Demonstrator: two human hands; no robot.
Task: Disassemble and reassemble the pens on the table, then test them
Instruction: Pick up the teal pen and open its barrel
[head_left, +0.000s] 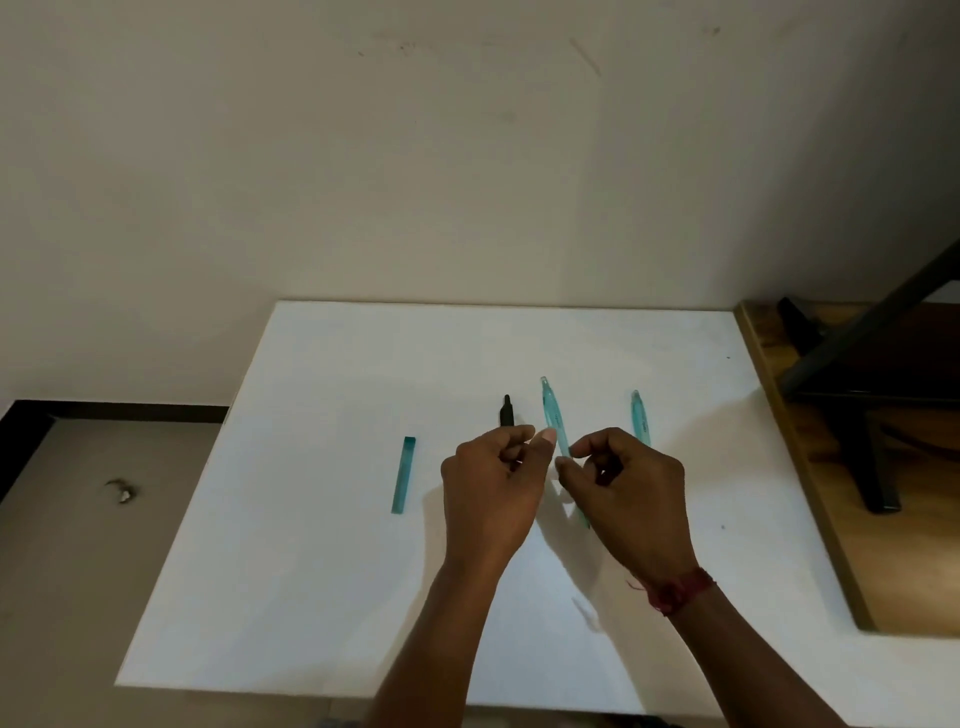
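A translucent teal pen (551, 410) is held above the white table (322, 571), its tip end pointing away. My left hand (493, 499) pinches it at mid-barrel with thumb and forefinger. My right hand (631, 493) grips the lower part, whose end shows under the fingers. A teal pen cap (403, 475) lies flat to the left. A black pen (507, 410) lies behind my left hand, partly hidden. Another teal pen (640, 418) lies to the right, its lower half covered by my right hand.
The table stands against a beige wall. A wooden surface (831, 519) with a black metal frame (862, 374) adjoins the table's right edge. Floor with a small piece of debris (123, 491) lies to the left. A red thread band (678, 592) circles my right wrist.
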